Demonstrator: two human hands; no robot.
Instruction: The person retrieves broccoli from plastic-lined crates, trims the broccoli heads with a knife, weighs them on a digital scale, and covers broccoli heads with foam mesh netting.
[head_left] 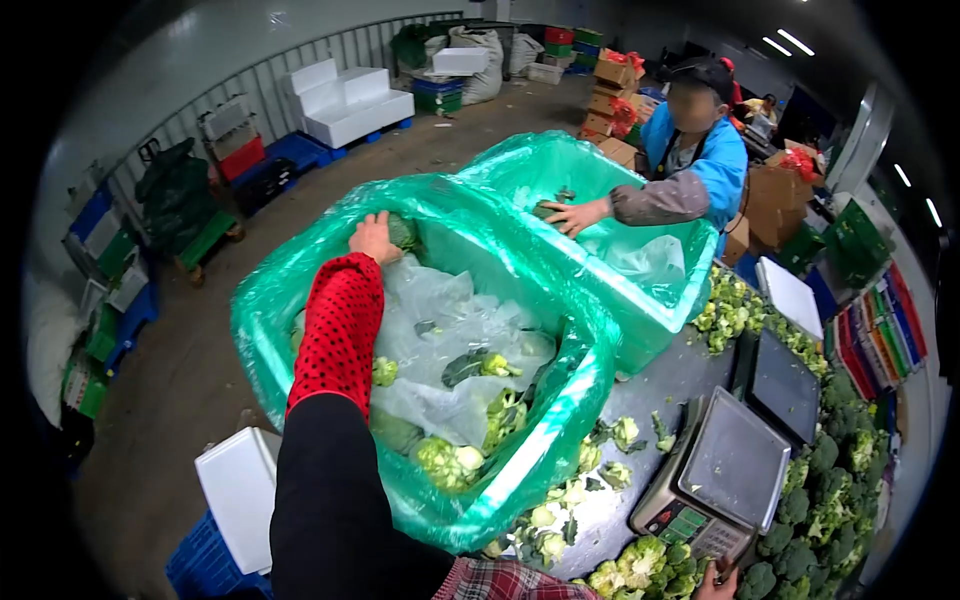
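My left hand (375, 238), in a red dotted sleeve, is closed over a broccoli head (401, 232) at the far left corner of the near green-lined crate (510, 490). Clear plastic film (440, 330) lies inside this crate, with loose florets (447, 462) and leafy trimmings (480, 366) on and around it. At the bottom right, my right hand (716, 582) is at the front edge of a digital scale (735, 460), beside piled cut florets (645, 570). Its fingers are only partly in view, so what they hold, if anything, is hidden.
A co-worker in blue (722, 165) reaches into the second green-lined crate (640, 345). Behind the near scale is another scale (785, 385). Broccoli heads (825, 500) are heaped along the right. A white foam box (240, 490) stands at lower left, over a blue crate (210, 560).
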